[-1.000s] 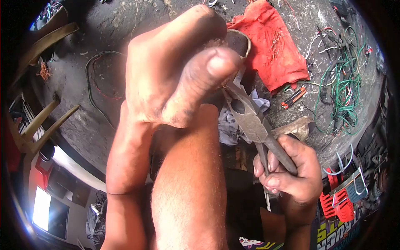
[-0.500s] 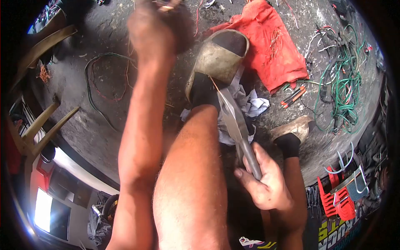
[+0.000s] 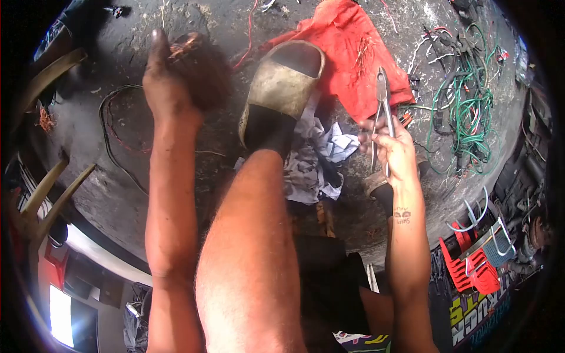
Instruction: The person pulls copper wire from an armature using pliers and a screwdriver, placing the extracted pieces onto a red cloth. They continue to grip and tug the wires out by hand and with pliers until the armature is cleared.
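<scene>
Left hand (image 3: 168, 79) stretched forward, closed around a copper wire clump (image 3: 187, 46), right hand (image 3: 391, 147) gripping pliers (image 3: 382, 103) by the handles, tips pointing away, red cloth (image 3: 347, 56) just beyond them, green wires (image 3: 471, 112) to its right

Grey metal pliers (image 3: 383, 109), right of frame centre, upright with closed nose pointing up over red cloth, handles gripped low. Tangled clump of bare copper wire (image 3: 197, 67), reddish-brown and blurred, upper left of frame, clutched against the palm.
</scene>
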`<control>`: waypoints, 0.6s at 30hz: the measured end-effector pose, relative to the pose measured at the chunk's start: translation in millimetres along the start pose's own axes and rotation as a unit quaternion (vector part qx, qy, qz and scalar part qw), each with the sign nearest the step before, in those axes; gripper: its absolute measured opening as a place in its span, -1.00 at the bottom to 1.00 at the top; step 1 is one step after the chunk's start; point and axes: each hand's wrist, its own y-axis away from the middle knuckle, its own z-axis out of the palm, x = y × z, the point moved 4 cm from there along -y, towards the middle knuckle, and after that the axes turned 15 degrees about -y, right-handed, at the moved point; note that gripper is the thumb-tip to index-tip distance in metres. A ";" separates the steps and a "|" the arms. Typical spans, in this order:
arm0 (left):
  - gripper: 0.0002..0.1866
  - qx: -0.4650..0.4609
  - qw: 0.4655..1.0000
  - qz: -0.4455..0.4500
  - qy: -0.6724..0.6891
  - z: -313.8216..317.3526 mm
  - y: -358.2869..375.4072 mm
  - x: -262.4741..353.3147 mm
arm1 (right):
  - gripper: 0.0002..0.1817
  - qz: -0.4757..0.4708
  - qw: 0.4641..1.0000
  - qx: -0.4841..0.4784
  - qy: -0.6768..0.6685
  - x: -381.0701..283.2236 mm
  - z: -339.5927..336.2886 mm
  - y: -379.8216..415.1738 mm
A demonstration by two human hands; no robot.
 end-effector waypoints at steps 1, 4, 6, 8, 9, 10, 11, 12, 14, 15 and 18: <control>-0.37 0.000 1.000 -0.001 0.001 2.1 2.8 -1.3 | -0.70 0.022 0.998 -0.015 -0.057 1.6 0.3 -2.2; -0.37 -0.122 0.991 -0.033 0.032 14.6 11.6 -6.3 | -0.56 0.053 0.987 -0.053 -0.143 5.5 -4.0 1.5; -0.37 -0.093 0.993 -0.053 0.045 17.2 12.6 -9.7 | -0.50 0.065 0.980 -0.082 -0.169 7.4 -4.9 8.7; -0.36 -0.061 0.994 -0.074 0.057 20.7 17.0 -11.1 | -0.49 0.070 0.982 -0.078 -0.157 7.6 -4.1 20.4; -0.36 -0.067 0.992 -0.083 0.063 22.1 19.6 -11.4 | -0.49 0.076 0.984 -0.076 -0.145 7.7 -2.2 26.9; -0.36 -0.070 0.991 -0.091 0.068 21.6 22.9 -10.4 | -0.51 0.078 0.985 -0.066 -0.137 6.5 1.0 35.5; -0.36 -0.064 0.992 -0.087 0.064 19.5 25.8 -8.2 | -0.51 0.082 0.984 -0.073 -0.139 4.7 7.1 43.7; -0.35 -0.099 0.989 -0.080 0.073 21.3 29.7 -5.8 | -0.53 0.069 0.986 -0.095 -0.123 1.1 14.1 52.4; -0.31 -0.107 0.988 -0.076 0.087 30.7 40.2 -0.3 | -0.57 0.061 0.981 -0.142 -0.117 -8.6 30.9 71.3; -0.31 -0.106 0.988 -0.075 0.084 32.1 44.5 2.6 | -0.57 0.061 0.980 -0.144 -0.120 -13.0 38.0 80.5; -0.30 -0.125 0.989 -0.054 0.052 36.4 52.8 8.8 | -0.58 0.119 0.971 -0.195 -0.075 -28.1 70.6 110.8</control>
